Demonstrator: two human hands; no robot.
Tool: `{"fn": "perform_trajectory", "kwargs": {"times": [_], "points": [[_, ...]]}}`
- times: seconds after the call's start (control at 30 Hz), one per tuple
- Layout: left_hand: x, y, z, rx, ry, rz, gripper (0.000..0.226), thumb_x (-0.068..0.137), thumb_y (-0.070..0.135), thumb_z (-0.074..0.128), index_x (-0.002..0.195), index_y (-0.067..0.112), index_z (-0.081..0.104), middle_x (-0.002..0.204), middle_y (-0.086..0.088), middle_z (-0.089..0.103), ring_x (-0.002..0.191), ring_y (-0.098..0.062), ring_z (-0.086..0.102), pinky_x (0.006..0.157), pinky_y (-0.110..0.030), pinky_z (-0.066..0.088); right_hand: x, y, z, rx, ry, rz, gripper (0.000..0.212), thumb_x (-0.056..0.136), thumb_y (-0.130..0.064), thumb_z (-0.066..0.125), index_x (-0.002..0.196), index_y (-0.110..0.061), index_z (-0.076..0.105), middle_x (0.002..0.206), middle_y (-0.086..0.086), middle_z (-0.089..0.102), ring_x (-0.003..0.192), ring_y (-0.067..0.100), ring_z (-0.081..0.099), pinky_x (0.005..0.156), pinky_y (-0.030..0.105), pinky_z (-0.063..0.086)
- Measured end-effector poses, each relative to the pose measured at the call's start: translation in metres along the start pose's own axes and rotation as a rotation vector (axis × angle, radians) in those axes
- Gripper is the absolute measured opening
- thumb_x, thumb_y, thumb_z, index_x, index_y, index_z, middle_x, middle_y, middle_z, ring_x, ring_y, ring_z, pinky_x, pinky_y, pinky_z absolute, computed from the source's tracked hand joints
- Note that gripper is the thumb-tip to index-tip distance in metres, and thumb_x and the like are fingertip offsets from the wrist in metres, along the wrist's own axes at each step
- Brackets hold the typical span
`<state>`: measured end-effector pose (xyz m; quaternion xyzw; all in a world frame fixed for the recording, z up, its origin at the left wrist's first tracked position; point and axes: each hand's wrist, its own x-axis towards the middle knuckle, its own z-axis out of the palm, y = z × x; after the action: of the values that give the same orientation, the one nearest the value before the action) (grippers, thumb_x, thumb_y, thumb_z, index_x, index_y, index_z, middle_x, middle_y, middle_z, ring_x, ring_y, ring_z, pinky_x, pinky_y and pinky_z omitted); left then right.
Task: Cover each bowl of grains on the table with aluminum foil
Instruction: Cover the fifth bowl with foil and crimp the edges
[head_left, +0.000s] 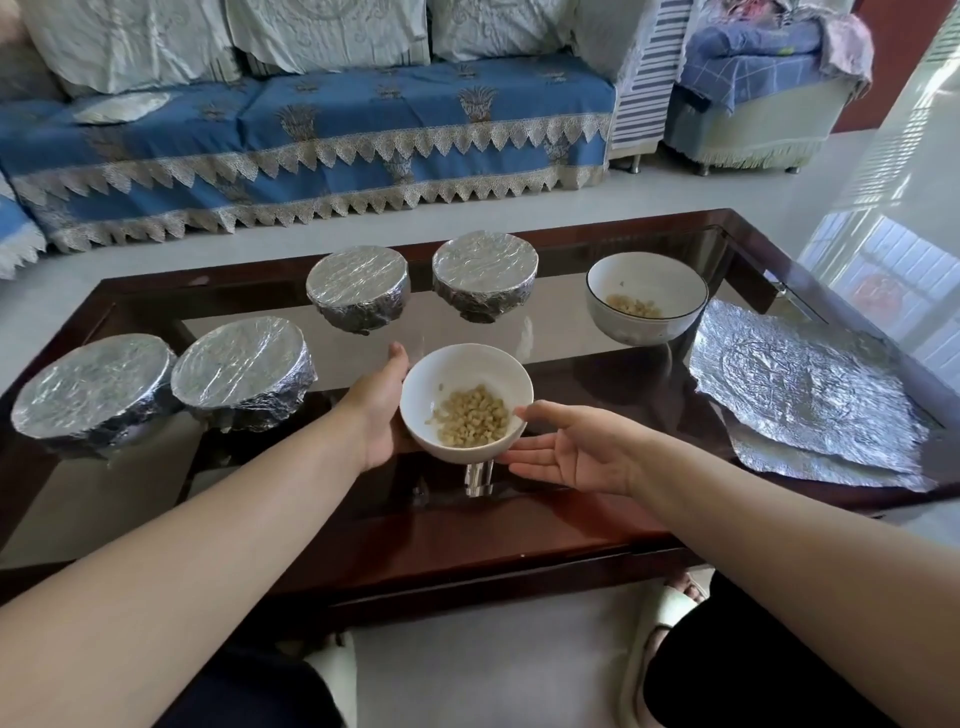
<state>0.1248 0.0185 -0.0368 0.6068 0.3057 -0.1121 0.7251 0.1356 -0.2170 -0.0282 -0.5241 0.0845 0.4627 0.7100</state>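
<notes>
A plain white bowl (467, 370) with pale grains (472, 417) stands uncovered at the table's near middle. My left hand (382, 410) cups its left side, thumb by the far rim. My right hand (576, 449) is at its right side, palm up, fingers spread, fingertips at the lower wall and thumb near the rim. A second uncovered bowl (623, 332), white with a dark rim line, sits at the back right with a few grains in it. Several foil-covered bowls stand to the left and behind, such as one at the far left (93, 387) and one at the back (485, 267).
Crumpled foil sheets (810, 389) lie stacked flat at the table's right end. The table (467, 535) has a dark wood frame and a glass top. A blue-covered sofa (337, 135) stands behind it, and my knees are below the near edge.
</notes>
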Motion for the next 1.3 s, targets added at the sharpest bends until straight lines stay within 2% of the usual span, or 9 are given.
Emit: {"fn": "perform_trajectory", "kwargs": {"times": [0.17,0.3,0.4,0.5,0.63,0.87,1.0,1.1,1.3], "points": [[-0.018,-0.02,-0.005,-0.019,0.014,0.034,0.042,0.104,0.045,0.038,0.125,0.019,0.064,0.118,-0.012,0.07,0.107,-0.034,0.067,0.091,-0.052,0.054,-0.014,0.006,0.006,-0.453,0.06,-0.096,0.041,0.098,-0.044,0.051,0.128,-0.016,0.054,0.107,0.019,0.071,0.092,0.028,0.072,0.073,0.033,0.059],[-0.031,-0.022,0.001,-0.075,0.04,0.058,0.031,0.099,0.03,0.045,0.116,0.018,0.069,0.109,-0.01,0.072,0.096,-0.028,0.069,0.081,-0.045,0.058,-0.027,-0.013,-0.01,-1.03,0.589,-0.415,0.042,0.094,-0.057,0.049,0.112,-0.02,0.053,0.08,0.002,0.072,0.069,0.02,0.068,0.066,0.035,0.056],[-0.03,-0.021,0.007,0.018,0.136,0.125,0.034,0.101,0.031,0.044,0.122,0.014,0.064,0.121,-0.007,0.066,0.112,-0.027,0.061,0.104,-0.048,0.047,-0.04,-0.03,-0.036,-1.28,0.993,-0.513,0.036,0.093,-0.042,0.056,0.116,-0.015,0.05,0.114,0.005,0.061,0.107,0.029,0.057,0.083,0.039,0.047],[-0.033,-0.023,0.006,0.13,0.207,0.222,0.035,0.104,0.038,0.038,0.127,0.018,0.058,0.13,0.002,0.056,0.123,-0.019,0.049,0.113,-0.043,0.035,-0.04,-0.037,-0.068,-1.393,1.166,-0.317,0.068,0.089,-0.032,0.061,0.142,-0.003,0.03,0.148,0.019,0.032,0.138,0.036,0.029,0.109,0.044,0.032],[-0.033,-0.025,-0.001,0.131,0.178,0.226,0.041,0.102,0.04,0.039,0.13,0.019,0.06,0.133,-0.001,0.059,0.125,-0.021,0.052,0.113,-0.046,0.037,-0.034,-0.03,-0.098,-1.316,1.171,-0.095,0.084,0.093,-0.026,0.056,0.154,-0.002,0.003,0.162,0.016,0.011,0.149,0.034,0.009,0.118,0.042,0.019],[-0.036,-0.02,0.004,0.079,0.151,0.253,0.034,0.102,0.026,0.044,0.13,0.017,0.061,0.124,-0.006,0.065,0.116,-0.026,0.059,0.09,-0.036,0.046,-0.046,-0.028,-0.104,-1.332,1.319,-0.236,0.029,0.096,-0.012,0.04,0.114,-0.01,0.062,0.112,0.016,0.066,0.118,0.034,0.051,0.082,0.037,0.043],[-0.039,-0.017,0.007,0.093,0.188,0.286,0.032,0.101,0.027,0.045,0.124,0.019,0.065,0.125,-0.005,0.065,0.115,-0.023,0.058,0.094,-0.036,0.046,-0.06,-0.04,-0.086,-1.146,1.428,-0.52,0.032,0.1,-0.019,0.036,0.119,-0.013,0.062,0.102,0.016,0.067,0.094,0.037,0.06,0.071,0.037,0.043],[-0.043,-0.015,0.008,0.112,0.233,0.328,0.031,0.103,0.024,0.041,0.122,0.016,0.064,0.12,-0.003,0.062,0.105,-0.019,0.055,0.08,-0.029,0.043,-0.062,-0.039,-0.061,-1.136,1.417,-0.788,0.034,0.1,-0.02,0.043,0.13,-0.019,0.06,0.109,0.014,0.069,0.103,0.035,0.06,0.081,0.038,0.043],[-0.049,-0.011,0.009,0.011,0.336,0.496,0.034,0.107,0.026,0.035,0.104,0.012,0.066,0.122,-0.013,0.067,0.104,-0.019,0.062,0.076,-0.021,0.045,-0.044,-0.01,-0.001,-1.529,1.051,-1.4,0.023,0.083,-0.009,0.074,0.106,-0.01,0.072,0.098,0.006,0.076,0.1,0.026,0.07,0.086,0.038,0.051]]}}
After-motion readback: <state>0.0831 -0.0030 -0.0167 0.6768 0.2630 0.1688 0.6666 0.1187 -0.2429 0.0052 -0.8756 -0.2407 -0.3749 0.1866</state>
